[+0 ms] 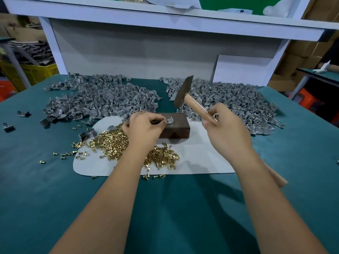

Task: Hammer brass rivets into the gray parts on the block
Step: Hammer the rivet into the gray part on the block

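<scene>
A dark metal block [176, 128] sits on a white sheet [198, 158] in the middle of the green table. On the block's top lies a gray part [171, 120] with a brass rivet standing in it. My left hand [145, 128] pinches that part at its left side. My right hand [226, 128] grips the wooden handle of a hammer [184, 91], whose dark head is raised above and behind the block. A heap of loose brass rivets [113, 142] lies on the sheet under my left wrist.
Two big heaps of gray parts cover the back of the table, one at the left [102, 99] and one at the right [233, 105]. Stray rivets and dark parts lie at the left [23, 113]. A white shelf frame [165, 17] rises behind.
</scene>
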